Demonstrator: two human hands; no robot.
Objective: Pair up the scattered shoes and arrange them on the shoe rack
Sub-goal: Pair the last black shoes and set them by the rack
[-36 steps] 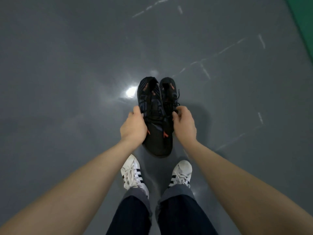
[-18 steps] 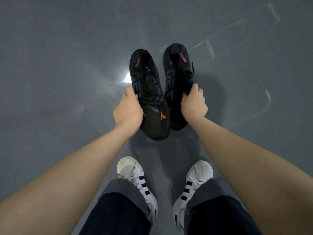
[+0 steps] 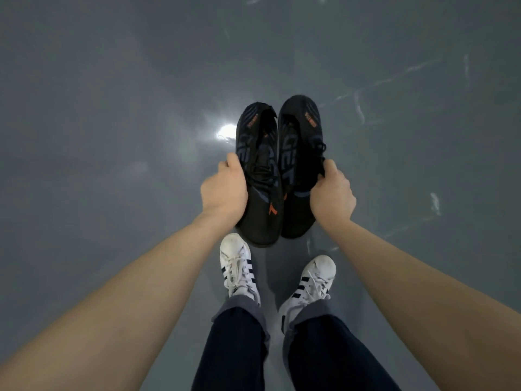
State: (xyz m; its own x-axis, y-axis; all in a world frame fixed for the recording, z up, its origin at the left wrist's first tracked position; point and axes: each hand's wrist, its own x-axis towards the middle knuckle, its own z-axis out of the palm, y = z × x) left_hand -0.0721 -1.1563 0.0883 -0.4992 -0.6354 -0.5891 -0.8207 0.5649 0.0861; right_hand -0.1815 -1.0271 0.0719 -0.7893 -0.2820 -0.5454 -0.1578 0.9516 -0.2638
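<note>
glossy grey floor [image 3: 112,136], scuffed with pale marks; the person's white striped sneakers [image 3: 238,269] stand on it.

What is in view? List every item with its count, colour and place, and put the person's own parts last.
black shoes: two, black with orange marks, held side by side in front of the person, toes toward them
floor: one, glossy grey with pale scuffs and a bright light reflection, fills the background
white sneakers: two, white with black stripes, worn on the person's feet, bottom centre
trousers: one pair, dark blue with rolled cuffs, bottom centre
left hand: one, grips the left black shoe
right hand: one, grips the right black shoe
</note>
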